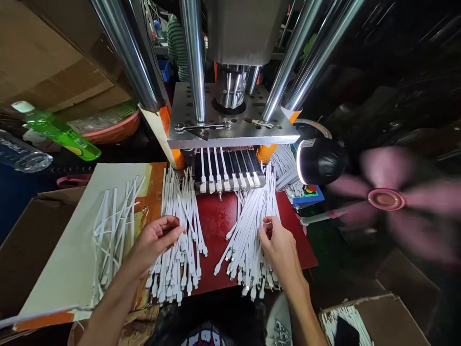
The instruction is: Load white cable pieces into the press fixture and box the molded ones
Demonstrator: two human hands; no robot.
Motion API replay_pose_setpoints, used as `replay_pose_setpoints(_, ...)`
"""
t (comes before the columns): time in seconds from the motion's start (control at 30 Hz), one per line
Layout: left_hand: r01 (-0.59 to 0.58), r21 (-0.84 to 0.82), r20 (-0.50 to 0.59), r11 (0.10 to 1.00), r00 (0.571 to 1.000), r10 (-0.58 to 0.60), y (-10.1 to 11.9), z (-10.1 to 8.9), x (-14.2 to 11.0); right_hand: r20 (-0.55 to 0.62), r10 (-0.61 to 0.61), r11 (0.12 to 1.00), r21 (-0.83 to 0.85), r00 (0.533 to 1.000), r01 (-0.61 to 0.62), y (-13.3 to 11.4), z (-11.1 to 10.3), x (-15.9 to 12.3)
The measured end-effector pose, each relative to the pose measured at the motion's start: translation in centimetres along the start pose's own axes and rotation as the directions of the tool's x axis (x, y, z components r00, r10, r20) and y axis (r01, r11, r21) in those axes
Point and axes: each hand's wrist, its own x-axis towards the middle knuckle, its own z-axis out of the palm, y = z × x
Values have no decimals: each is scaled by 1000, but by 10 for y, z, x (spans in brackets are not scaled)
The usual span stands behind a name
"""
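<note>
My left hand [162,238] is over the left bundle of white cables [175,269], thumb and fingers curled together at its right part. What its fingertips hold, if anything, is hard to make out. On the right, my right hand [279,242] is closed at the edge of another bundle of white cables [245,240], its fingertips pinching at one white cable. Both bundles lie with their flat plug ends toward me. Ahead, a black fixture [230,168] under the press plate [234,137] carries a row of several white cables with their plugs at the front edge.
A pink fan [386,199] spins at the right, near a round lamp [319,161]. Loose white cables [115,230] lie on a pale board [61,259] at the left. A wrench [203,126] rests on the press plate. A green bottle [59,132] and a cardboard box [392,312] flank the work.
</note>
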Motion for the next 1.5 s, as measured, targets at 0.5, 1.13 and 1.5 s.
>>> replay_pose_setpoints(0.5, -281, 207, 255, 937, 940, 225, -7, 67, -72, 425, -323, 688, 719, 846, -98, -46, 3, -80)
replay_pose_setpoints(1.13, -337, 449, 393, 827, 906, 156, 9, 61, -73, 165, -484, 619, 758, 860, 203, -50, 9, -62)
replay_pose_setpoints(1.5, -376, 31, 281, 926, 893, 353, 59, 66, -40, 147, -448, 650, 730, 882, 208, -46, 22, -74)
